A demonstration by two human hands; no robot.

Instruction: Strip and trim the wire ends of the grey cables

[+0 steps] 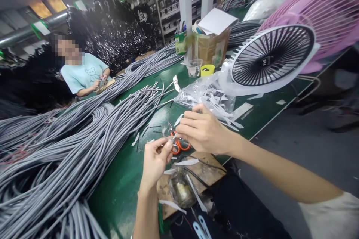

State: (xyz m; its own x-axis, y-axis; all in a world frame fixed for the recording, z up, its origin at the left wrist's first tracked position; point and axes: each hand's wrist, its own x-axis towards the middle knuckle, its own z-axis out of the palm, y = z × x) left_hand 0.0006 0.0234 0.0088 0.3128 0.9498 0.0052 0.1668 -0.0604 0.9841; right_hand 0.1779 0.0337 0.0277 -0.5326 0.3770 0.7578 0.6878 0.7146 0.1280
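Note:
My left hand is closed, thumb and forefinger pinching a small, pale, thin piece whose kind I cannot make out. From the right, my right hand meets it with bent fingers, its fingertips closed at the same piece. A few fine frayed strands show just beyond the left fingertips. Right below and behind the hands lie small scissors with orange handles on the green tabletop. Long grey cables lie in thick bundles to the left of my hands.
A wooden board holds white strips and a brass-coloured cylinder. A plastic bag of white strips, a white fan, a pink fan and a cardboard box stand behind. Across the table sits a person.

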